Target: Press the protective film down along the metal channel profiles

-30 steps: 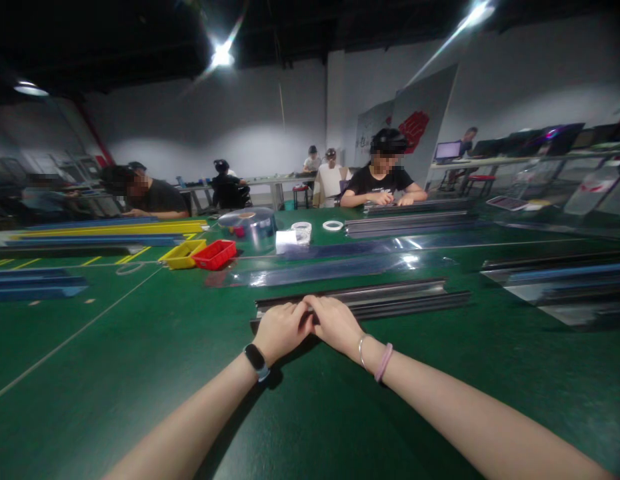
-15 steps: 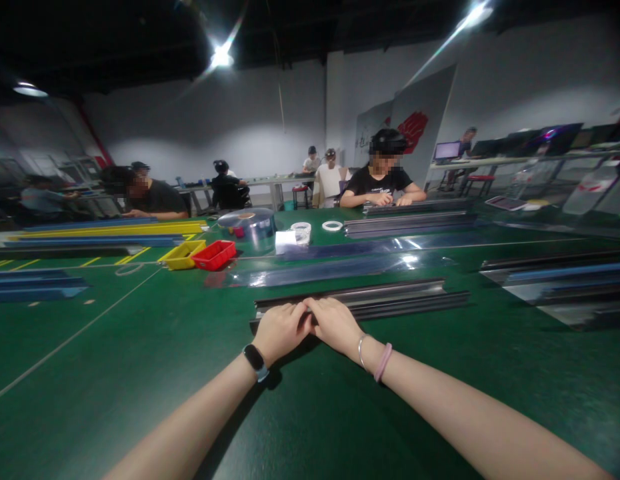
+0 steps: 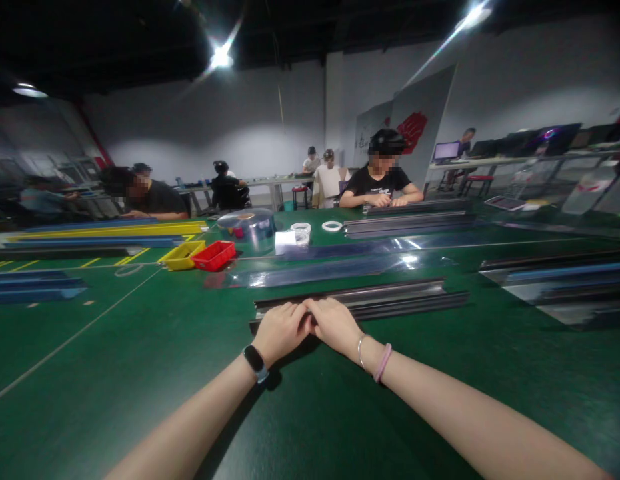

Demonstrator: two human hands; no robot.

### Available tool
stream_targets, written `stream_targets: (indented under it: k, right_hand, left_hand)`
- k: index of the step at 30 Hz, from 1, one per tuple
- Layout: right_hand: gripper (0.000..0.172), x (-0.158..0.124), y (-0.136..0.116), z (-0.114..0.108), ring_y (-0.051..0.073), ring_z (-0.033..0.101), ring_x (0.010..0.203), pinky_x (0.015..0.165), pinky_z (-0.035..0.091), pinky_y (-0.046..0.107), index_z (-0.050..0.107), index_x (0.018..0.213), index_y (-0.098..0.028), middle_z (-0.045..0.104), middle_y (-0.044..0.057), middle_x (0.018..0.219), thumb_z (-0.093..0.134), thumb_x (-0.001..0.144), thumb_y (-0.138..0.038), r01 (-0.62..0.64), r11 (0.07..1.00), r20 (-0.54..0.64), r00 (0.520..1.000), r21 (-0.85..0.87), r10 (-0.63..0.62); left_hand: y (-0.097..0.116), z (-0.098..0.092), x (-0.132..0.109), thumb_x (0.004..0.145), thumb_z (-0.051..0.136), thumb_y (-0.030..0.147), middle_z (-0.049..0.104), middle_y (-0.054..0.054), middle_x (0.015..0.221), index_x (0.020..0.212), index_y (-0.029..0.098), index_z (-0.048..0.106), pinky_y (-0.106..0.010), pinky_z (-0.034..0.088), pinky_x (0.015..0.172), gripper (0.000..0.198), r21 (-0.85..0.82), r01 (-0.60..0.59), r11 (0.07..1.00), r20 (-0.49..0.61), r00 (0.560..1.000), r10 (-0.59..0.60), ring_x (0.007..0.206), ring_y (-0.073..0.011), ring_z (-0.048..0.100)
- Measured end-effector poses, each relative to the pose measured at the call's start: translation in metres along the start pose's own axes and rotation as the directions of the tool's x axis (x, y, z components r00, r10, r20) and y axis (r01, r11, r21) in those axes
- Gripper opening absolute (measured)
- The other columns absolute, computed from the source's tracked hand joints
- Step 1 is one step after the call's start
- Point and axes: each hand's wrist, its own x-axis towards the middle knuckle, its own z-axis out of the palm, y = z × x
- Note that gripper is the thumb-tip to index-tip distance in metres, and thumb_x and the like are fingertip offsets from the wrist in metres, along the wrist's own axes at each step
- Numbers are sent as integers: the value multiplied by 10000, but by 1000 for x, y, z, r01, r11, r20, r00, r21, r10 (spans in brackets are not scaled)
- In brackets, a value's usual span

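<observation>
A dark channel-shaped profile strip (image 3: 390,297) lies lengthwise on the green table, its left end behind my hands. My left hand (image 3: 281,328) grips the near edge close to that end, fingers curled over it. Right beside it, my right hand (image 3: 335,325) is closed on the same strip, thumbs and forefingers meeting. What the fingertips press on is hidden behind the knuckles. Just past the strip lies a long clear plastic sheet (image 3: 320,270).
Beyond are a yellow bin (image 3: 184,256), a red bin (image 3: 215,256), a roll of clear film (image 3: 247,230) and a white tape ring (image 3: 333,227). More profiles (image 3: 580,283) lie at right. Across the table a co-worker (image 3: 377,187) handles a similar strip.
Both my hands and the strip stay almost exactly in place. The co-worker's hands opposite shift very slightly.
</observation>
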Motion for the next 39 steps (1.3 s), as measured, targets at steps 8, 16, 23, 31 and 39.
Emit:
stream_targets:
  k: [8,16,23,31,39]
  right_hand:
    - [239,0,-1,-1,162,491,735,707,301,281,435,925,-167,555,31,751,493,693,-156,-3,1000,7,1000,-8,3]
    - [177,2,1,-3,166,499,760,699,317,277,430,886,-168,553,43,762,463,713,-174,-1,999,68,998,-33,4]
    - [250,0,3,-5,166,519,771,692,348,272,420,967,-166,559,47,789,475,738,-251,-7,1000,80,997,4,7]
    - [408,-7,10,-10,167,487,912,759,363,288,360,1142,-154,539,73,954,413,772,-318,85,978,-19,996,188,-82]
    - [367,-2,3,-11,181,485,832,753,342,317,404,1101,-137,546,75,864,429,779,-311,142,986,-84,987,83,-135]
  left_hand:
    - [-1,0,0,822,347,283,567,-36,736,922,169,490,-282,415,621,208,4,-33,999,58,998,33,683,-152,533]
    - [0,0,0,834,325,301,570,-38,723,958,168,483,-270,409,608,241,28,-29,999,64,998,27,661,-148,535]
    - [1,-2,1,835,325,314,579,-45,749,954,163,487,-274,406,613,251,36,-15,999,75,997,12,670,-154,535]
    - [1,-2,2,839,315,345,582,-46,770,878,169,509,-278,408,642,264,44,-7,999,81,997,3,701,-157,541]
    - [-3,0,-1,840,316,312,578,-37,651,767,169,540,-255,381,576,275,90,102,991,19,994,-105,628,-148,542]
